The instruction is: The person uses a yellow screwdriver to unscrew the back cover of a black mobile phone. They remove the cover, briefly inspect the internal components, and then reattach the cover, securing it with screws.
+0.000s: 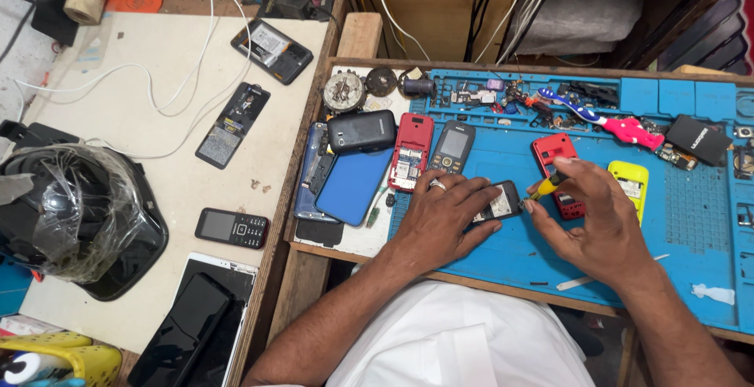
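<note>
My left hand (444,212), with a ring on one finger, presses down on a small black phone (503,202) lying opened on the blue work mat (597,238). My right hand (593,218) grips a small screwdriver with a yellow handle (547,186), its tip at the phone's right edge. A red phone body (554,151) lies just behind my right hand, partly hidden by it.
On the mat lie a yellow phone shell (631,179), a red opened phone (412,151), a grey keypad phone (453,147), a toothbrush (609,120) and small parts. A blue phone back (353,184) and black phone (361,131) sit left. The white table (149,151) holds more phones and cables.
</note>
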